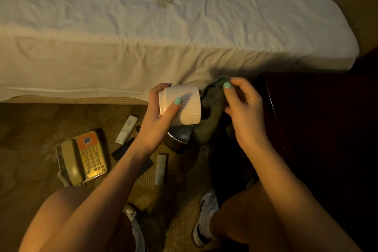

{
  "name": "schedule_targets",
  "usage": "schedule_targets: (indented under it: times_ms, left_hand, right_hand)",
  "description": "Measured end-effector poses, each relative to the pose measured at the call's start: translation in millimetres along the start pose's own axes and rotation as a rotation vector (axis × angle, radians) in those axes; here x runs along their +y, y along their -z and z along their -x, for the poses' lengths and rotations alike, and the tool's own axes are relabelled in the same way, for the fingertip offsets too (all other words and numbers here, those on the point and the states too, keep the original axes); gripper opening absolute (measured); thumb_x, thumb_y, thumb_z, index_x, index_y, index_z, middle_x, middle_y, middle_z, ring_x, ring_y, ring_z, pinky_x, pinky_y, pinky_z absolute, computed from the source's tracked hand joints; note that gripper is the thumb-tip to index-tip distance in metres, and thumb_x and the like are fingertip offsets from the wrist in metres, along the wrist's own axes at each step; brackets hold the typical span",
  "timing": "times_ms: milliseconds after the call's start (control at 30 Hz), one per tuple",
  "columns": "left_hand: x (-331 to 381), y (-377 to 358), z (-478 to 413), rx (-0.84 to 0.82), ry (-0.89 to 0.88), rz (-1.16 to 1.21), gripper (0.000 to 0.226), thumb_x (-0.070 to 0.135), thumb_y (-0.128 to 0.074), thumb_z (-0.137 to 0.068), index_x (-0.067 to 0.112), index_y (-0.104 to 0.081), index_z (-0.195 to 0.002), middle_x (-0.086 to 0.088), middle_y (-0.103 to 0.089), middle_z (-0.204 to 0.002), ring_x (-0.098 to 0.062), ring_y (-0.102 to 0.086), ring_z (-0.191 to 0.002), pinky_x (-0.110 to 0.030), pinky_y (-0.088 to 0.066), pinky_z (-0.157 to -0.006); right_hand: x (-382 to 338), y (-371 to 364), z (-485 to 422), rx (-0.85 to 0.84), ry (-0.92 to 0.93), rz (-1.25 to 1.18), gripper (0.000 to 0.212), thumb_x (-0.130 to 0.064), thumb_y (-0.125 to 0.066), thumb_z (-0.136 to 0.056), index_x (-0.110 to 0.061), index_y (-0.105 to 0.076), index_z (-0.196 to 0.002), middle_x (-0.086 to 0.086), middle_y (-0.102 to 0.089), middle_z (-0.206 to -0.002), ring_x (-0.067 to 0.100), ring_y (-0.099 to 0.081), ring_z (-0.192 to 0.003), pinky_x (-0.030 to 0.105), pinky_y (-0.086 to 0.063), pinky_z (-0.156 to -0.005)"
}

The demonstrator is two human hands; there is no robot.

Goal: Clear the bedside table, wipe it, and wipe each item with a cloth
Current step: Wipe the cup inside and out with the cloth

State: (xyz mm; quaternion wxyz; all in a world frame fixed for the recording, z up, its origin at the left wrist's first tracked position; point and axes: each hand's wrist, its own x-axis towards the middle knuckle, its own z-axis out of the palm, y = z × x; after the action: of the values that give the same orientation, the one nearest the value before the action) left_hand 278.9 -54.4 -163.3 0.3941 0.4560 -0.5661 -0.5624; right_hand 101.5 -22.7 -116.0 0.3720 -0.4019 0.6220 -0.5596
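Observation:
My left hand (157, 112) grips a white ribbed cup (184, 106), held on its side with the mouth turned right. My right hand (243, 106) pinches a dark green cloth (212, 98) that is bunched against the cup's mouth and hangs down below it. On the carpet lie a beige telephone (81, 157) with an orange keypad panel, two white remotes (126, 129) (160, 169) and a flat black item (131, 153). The dark wooden bedside table (319, 118) stands at the right, its top in shadow.
A bed with a white sheet (163, 26) fills the upper half. A small metal bin (177, 139) sits on the carpet below the cup. My knees and sneakers (204, 217) are at the bottom.

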Motion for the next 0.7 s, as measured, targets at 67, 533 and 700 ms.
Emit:
schedule_targets:
  times_ms: [67,533,700]
  left_hand:
    - [0.8,-1.1,0.5,-0.013,-0.009,0.011,0.055,0.053,-0.053,-0.084,0.034,-0.033,-0.131,0.015,-0.045,-0.118,0.011,-0.053,-0.097,-0.012,-0.049,-0.073]
    - [-1.4,3.5,0.4,-0.049,0.053,0.222,0.049,0.058,-0.054,-0.08,0.045,-0.041,-0.125,-0.001,-0.054,-0.119,-0.014,-0.065,-0.099,-0.028,-0.054,-0.075]
    - [-0.5,3.3,0.5,-0.052,0.055,0.236,0.052,0.059,-0.053,-0.079,0.042,-0.039,-0.126,-0.004,-0.053,-0.12,-0.014,-0.065,-0.097,-0.027,-0.053,-0.073]
  right_hand:
    - [-0.4,-4.9,0.2,-0.07,-0.142,-0.178,0.012,-0.016,-0.053,-0.097,-0.02,-0.062,-0.091,0.007,-0.065,-0.099,0.024,-0.064,-0.1,0.048,-0.052,-0.088]
    - [3.4,-21.1,9.1,-0.316,-0.267,-0.197,0.015,-0.03,-0.069,-0.072,-0.019,-0.075,-0.082,0.001,-0.074,-0.086,0.016,-0.069,-0.091,0.035,-0.053,-0.089]
    - [-0.1,-28.2,18.6,-0.338,-0.149,-0.059,0.015,-0.024,-0.052,-0.096,-0.032,-0.065,-0.095,-0.017,-0.07,-0.091,-0.002,-0.065,-0.094,0.014,-0.05,-0.077]
